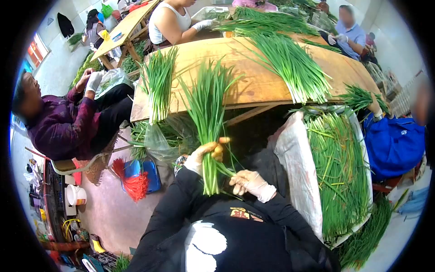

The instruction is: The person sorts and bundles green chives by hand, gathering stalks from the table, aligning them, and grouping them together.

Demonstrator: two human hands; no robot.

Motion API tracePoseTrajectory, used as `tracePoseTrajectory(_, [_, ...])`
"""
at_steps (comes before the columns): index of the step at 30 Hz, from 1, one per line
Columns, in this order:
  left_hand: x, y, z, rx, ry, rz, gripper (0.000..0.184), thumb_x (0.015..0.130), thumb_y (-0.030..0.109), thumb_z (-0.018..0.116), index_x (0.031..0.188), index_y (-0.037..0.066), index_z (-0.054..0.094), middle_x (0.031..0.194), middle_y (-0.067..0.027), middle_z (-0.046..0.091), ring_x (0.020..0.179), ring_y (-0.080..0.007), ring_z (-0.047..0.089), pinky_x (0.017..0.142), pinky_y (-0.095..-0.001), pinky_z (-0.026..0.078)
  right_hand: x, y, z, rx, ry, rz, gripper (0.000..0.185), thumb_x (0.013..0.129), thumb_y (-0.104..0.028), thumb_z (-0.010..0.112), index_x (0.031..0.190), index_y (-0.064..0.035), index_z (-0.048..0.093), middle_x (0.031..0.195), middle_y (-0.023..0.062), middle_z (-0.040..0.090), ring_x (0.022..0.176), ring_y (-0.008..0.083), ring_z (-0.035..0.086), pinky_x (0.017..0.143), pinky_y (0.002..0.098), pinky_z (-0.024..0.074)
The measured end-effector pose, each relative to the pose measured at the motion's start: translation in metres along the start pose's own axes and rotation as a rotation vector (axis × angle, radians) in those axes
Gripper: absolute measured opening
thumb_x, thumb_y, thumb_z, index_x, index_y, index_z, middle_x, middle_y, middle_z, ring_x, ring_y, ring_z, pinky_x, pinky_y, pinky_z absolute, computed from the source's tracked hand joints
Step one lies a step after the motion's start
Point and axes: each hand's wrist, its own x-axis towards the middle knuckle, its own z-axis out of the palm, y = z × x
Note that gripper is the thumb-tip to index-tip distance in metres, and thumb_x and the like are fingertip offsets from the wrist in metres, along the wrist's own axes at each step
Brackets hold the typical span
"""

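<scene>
My left hand (pixel 202 156), in a whitish glove, is wrapped round the lower part of a bunch of garlic chives (pixel 206 106). The bunch stands nearly upright, pale stems down and green leaf tips over the table edge. Close beside it, my right hand (pixel 254 185), gloved too, has its fingers closed on a few thin chive leaves (pixel 224 169) pulled out sideways from the bunch. On the wooden table (pixel 199 52) lie a smaller chive bunch (pixel 159 84) to the left and a larger chive pile (pixel 292 68) to the right.
At my right stands a white sack (pixel 294 158) filled with loose chives (pixel 337 177). Red ties (pixel 136 183) lie by a blue tray (pixel 153 176) on the floor. People sit left (pixel 68 118), right (pixel 394 145) and across the table (pixel 172 22).
</scene>
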Motion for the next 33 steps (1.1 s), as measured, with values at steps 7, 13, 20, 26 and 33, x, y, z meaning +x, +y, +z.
tracePoseTrajectory(7, [-0.035,-0.002,-0.010,-0.042,0.002,-0.033,0.037,0.079,0.020,0.052,0.105,-0.004,0.044,0.054,0.0022,0.036,0.048,-0.0067,0.031,0.051,-0.0181,0.031,0.011,-0.045,-0.032,0.011,-0.027,-0.139,0.028,0.086,-0.029,0.046,0.087,-0.0027,0.057,0.067,0.0069,0.061,0.053,0.0076,0.054,0.047,0.0173,0.0419])
tracePoseTrajectory(13, [-0.056,-0.005,-0.004,0.117,-0.078,-0.110,0.042,0.073,0.022,0.055,0.101,-0.007,0.047,0.051,-0.0008,0.039,0.045,-0.0085,0.033,0.045,-0.0202,0.030,0.086,-0.108,-0.090,0.210,0.293,-0.152,0.064,0.072,-0.064,0.044,0.090,-0.0040,0.055,0.060,0.0029,0.058,0.044,0.0047,0.047,0.040,0.0171,0.0336])
tracePoseTrajectory(20, [-0.071,0.005,0.005,0.123,-0.073,-0.170,0.042,0.076,0.013,0.049,0.109,-0.011,0.044,0.058,-0.0035,0.042,0.050,-0.0096,0.037,0.047,-0.0194,0.029,0.108,-0.135,-0.069,-0.662,0.659,-0.368,0.044,0.080,-0.049,0.048,0.068,-0.0061,0.050,0.055,0.0098,0.053,0.048,0.0178,0.053,0.043,0.0298,0.0404])
tracePoseTrajectory(26, [-0.071,0.012,-0.002,0.178,0.023,-0.221,0.040,0.079,0.012,0.044,0.113,-0.009,0.041,0.059,0.0000,0.042,0.050,-0.0064,0.037,0.047,-0.0173,0.030,0.107,-0.131,-0.071,-1.435,0.784,-0.176,0.044,0.085,-0.045,0.035,0.081,-0.0073,0.059,0.072,0.0148,0.060,0.069,0.0328,0.057,0.061,0.0416,0.0437])
tracePoseTrajectory(33, [-0.067,0.016,0.017,0.233,0.059,-0.207,0.039,0.078,0.012,0.046,0.110,-0.010,0.044,0.060,-0.0005,0.044,0.049,-0.0056,0.038,0.044,-0.0164,0.029,0.108,-0.127,-0.089,-0.653,0.755,-0.118,0.051,0.086,-0.046,0.031,0.076,-0.0044,0.059,0.053,0.0078,0.057,0.051,0.0183,0.057,0.053,0.0317,0.0445])
